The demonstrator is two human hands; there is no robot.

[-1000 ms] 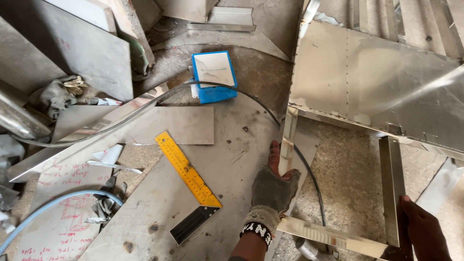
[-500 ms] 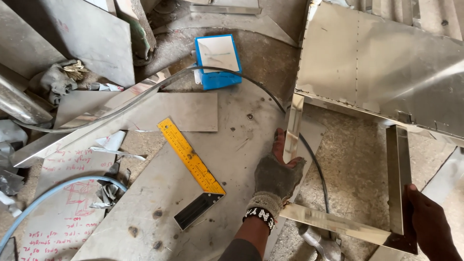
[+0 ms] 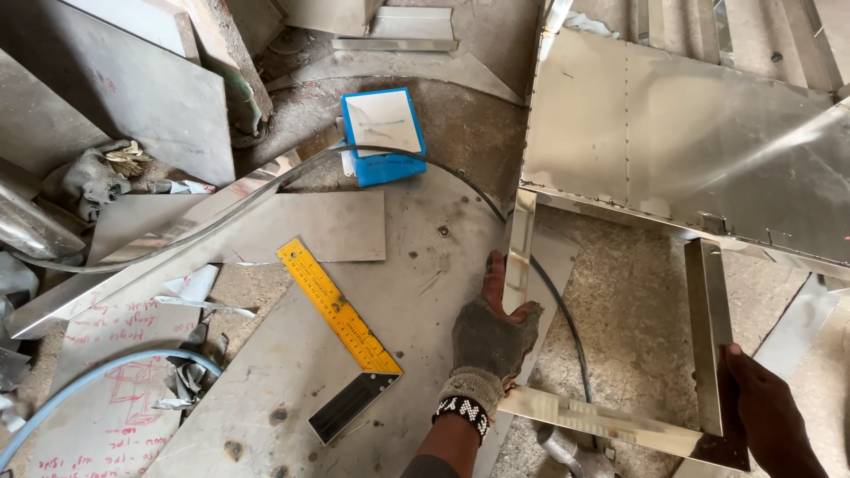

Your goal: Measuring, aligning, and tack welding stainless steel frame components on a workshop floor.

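Note:
A shiny steel frame of flat bars lies on the floor, joined to a large steel sheet panel point(image 3: 691, 133). My left hand point(image 3: 491, 332), in a grey fingerless glove with a beaded wristband, grips the frame's left bar point(image 3: 521, 243). My right hand point(image 3: 766, 416), bare, holds the lower end of the frame's right bar point(image 3: 708, 327) near its corner. The frame's near bar point(image 3: 602, 423) runs between my two hands. A yellow try square point(image 3: 341, 319) with a dark handle lies just left of my left hand.
A blue box point(image 3: 382, 133) sits further back. A black cable point(image 3: 425, 164) arcs across the floor and under the frame. Grey metal sheets point(image 3: 292, 226), boards with red markings point(image 3: 106, 389), a blue hose point(image 3: 97, 372) and rags point(image 3: 88, 177) lie at the left.
The view has shifted slightly, so everything sits a little lower and to the right. Both hands keep their hold on the frame in the same places.

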